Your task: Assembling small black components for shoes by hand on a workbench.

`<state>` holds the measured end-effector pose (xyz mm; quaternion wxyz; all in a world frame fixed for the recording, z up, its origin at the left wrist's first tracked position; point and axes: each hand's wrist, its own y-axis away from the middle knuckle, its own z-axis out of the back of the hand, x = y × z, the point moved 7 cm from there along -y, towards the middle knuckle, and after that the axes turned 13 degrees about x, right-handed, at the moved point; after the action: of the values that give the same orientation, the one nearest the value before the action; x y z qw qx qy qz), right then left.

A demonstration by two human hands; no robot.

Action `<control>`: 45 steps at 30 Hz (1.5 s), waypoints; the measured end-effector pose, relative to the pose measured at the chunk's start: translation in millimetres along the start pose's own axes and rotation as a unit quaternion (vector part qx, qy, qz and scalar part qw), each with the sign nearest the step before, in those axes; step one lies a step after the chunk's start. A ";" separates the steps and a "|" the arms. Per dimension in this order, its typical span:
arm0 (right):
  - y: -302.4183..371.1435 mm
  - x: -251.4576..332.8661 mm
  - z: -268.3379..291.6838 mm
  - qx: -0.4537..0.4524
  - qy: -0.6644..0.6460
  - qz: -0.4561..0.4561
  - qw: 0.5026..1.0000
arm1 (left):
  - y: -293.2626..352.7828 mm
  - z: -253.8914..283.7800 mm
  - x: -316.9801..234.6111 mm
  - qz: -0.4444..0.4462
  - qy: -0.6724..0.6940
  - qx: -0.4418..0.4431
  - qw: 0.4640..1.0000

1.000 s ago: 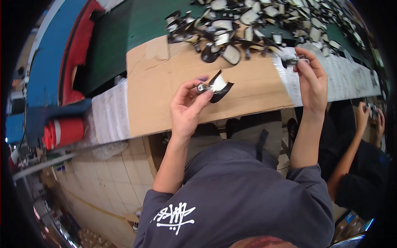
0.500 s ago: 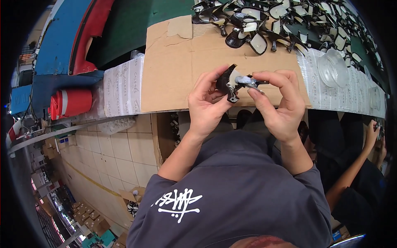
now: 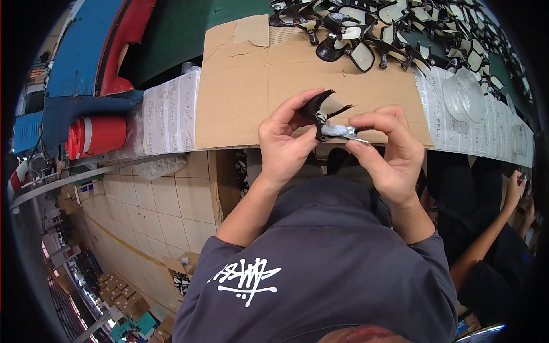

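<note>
Holding a black part [image 3: 315,108], curved and cream on its inner face, in the left hand [image 3: 286,142], clamped between thumb and fingers. Pinching a slim silvery thing [image 3: 338,131], whitish at one end, between thumb and forefinger of the right hand [image 3: 394,153]. Bringing that whitish end up against the lower end of the black part, too closely overlapped to tell whether touching or just beside. Keeping both raised over the tabletop [image 3: 191,34], close to its front edge and above a brown cardboard sheet [image 3: 246,86]. Heaped toward the far right corner, partly over the cardboard's far edge: a pile of similar parts [image 3: 361,56], black and cream. Set near the front edge, right of the cardboard: a clear bowl [image 3: 463,94]. Laid along the front edge on the left: a strip of pale wrap [image 3: 171,114]. Standing by the front left corner: a red jug [image 3: 104,137] with a grey band. Visible beyond the front right corner: a co-worker's hand [image 3: 514,188], around something dark, too small to make out.
</note>
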<state>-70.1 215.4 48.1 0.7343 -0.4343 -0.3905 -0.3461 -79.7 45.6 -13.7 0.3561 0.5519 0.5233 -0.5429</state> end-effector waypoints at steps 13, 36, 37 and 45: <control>-7.8 -4.6 3.4 -0.017 0.078 0.012 0.997 | 1.8 -12.3 -8.7 0.049 0.001 0.022 0.999; -3.3 -5.0 12.7 -0.071 0.104 0.010 0.992 | 3.9 -9.1 5.4 0.091 0.115 0.014 0.989; -2.1 -6.1 8.0 -0.060 0.109 0.011 0.992 | 4.1 -9.0 5.5 0.092 0.118 0.018 0.989; -3.1 -10.2 17.0 -0.087 0.176 0.008 0.980 | 5.7 -4.8 4.7 0.098 0.126 0.007 0.987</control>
<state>-81.9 231.3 45.8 0.7538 -0.4313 -0.2201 -0.4442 -73.8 49.9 -18.5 0.3354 0.6666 0.5037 -0.4352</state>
